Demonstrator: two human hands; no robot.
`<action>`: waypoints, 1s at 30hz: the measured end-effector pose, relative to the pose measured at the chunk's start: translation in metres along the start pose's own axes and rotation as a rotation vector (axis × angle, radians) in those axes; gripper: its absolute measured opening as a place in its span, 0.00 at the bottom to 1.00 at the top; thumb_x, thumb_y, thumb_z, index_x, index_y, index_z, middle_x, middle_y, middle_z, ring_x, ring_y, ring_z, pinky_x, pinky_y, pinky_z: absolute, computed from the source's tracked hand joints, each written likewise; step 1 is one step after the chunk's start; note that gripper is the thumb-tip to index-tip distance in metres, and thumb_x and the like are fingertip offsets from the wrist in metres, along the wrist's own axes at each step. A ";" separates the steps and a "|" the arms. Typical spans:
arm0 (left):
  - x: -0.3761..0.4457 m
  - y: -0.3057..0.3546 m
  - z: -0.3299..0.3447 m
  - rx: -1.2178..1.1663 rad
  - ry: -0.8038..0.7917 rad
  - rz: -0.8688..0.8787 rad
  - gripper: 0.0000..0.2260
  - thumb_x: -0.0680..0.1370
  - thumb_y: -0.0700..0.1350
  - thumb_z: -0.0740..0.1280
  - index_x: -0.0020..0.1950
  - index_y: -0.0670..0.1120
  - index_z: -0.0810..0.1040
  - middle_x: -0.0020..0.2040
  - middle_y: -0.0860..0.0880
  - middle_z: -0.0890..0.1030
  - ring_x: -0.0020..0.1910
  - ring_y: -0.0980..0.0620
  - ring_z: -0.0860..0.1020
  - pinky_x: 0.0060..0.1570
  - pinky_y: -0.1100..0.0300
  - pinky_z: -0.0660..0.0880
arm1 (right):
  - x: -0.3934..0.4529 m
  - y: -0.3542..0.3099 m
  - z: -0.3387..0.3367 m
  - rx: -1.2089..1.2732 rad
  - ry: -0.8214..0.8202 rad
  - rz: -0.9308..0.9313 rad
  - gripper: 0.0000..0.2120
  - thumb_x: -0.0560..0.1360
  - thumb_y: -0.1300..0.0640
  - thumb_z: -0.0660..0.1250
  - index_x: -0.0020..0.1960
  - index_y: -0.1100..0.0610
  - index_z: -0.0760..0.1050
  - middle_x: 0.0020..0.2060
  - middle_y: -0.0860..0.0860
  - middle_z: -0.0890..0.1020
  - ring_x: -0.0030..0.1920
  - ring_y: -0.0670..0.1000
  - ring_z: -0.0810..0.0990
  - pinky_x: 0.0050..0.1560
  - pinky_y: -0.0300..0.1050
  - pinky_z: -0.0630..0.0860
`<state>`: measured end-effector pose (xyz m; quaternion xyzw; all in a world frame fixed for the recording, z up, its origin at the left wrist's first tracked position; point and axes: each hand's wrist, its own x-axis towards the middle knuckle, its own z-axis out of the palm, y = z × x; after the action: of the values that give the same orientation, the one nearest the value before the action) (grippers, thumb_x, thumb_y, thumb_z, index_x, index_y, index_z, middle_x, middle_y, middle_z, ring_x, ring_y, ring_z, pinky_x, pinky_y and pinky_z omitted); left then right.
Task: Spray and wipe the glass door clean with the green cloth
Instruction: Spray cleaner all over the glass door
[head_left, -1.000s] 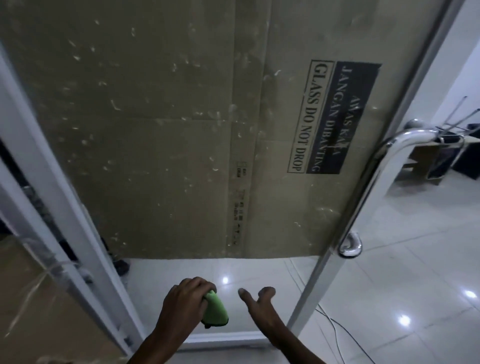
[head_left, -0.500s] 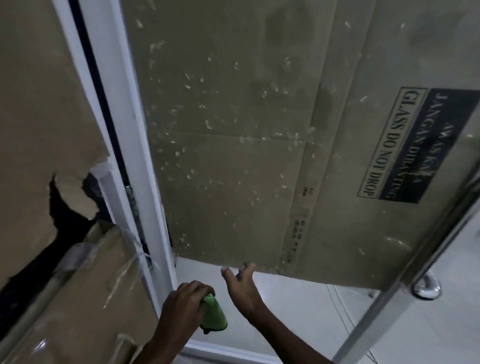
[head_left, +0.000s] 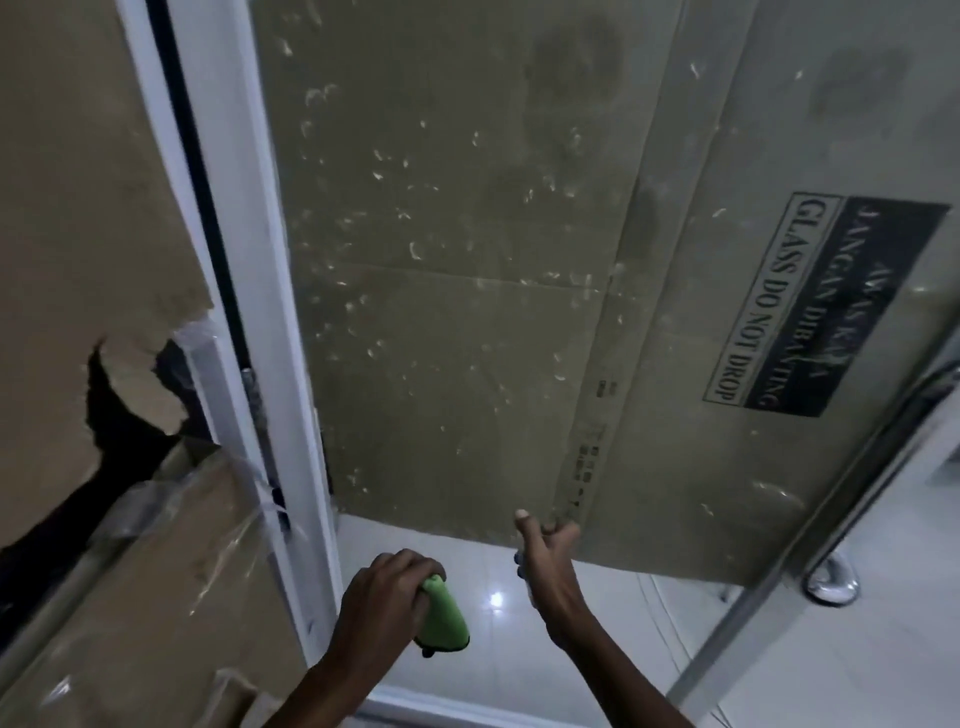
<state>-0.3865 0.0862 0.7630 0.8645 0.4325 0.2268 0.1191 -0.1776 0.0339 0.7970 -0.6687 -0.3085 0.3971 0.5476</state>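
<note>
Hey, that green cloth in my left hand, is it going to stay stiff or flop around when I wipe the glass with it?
The green cloth looks rolled into a soft wad in the left hand, so it would likely flop open if loosened. It seems light, since one hand's grip carries it easily. Its fuzzy-looking surface probably drags on the glass door rather than slipping.

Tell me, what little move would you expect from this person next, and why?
Probably lifting the green cloth up onto the glass door to wipe. The left hand grips the cloth low, off the glass, the pane is dotted with pale specks, and the right hand is open near the cardboard's lower edge. No spray bottle shows.
</note>
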 end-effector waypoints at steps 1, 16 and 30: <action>0.002 0.007 0.006 -0.007 -0.004 0.002 0.15 0.70 0.41 0.69 0.50 0.59 0.79 0.48 0.61 0.80 0.47 0.56 0.77 0.41 0.62 0.73 | -0.002 0.005 -0.011 0.012 0.034 0.031 0.21 0.81 0.42 0.64 0.57 0.56 0.59 0.42 0.54 0.68 0.38 0.49 0.69 0.32 0.39 0.67; -0.022 0.078 0.169 -0.069 -0.127 -0.069 0.16 0.64 0.43 0.65 0.47 0.60 0.77 0.43 0.61 0.79 0.43 0.56 0.78 0.38 0.60 0.77 | -0.005 0.168 -0.162 -0.300 -0.080 0.199 0.14 0.81 0.54 0.65 0.56 0.61 0.63 0.47 0.53 0.70 0.42 0.48 0.71 0.39 0.41 0.68; -0.063 0.009 0.381 -0.108 -0.220 -0.136 0.16 0.67 0.47 0.60 0.50 0.59 0.79 0.46 0.59 0.80 0.48 0.53 0.80 0.43 0.54 0.79 | 0.058 0.415 -0.191 -0.439 0.052 0.225 0.40 0.63 0.14 0.53 0.48 0.46 0.81 0.42 0.45 0.85 0.45 0.43 0.83 0.47 0.41 0.80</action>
<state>-0.2247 0.0263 0.4170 0.8452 0.4614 0.1450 0.2273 0.0073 -0.0972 0.3959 -0.8117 -0.2969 0.3619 0.3494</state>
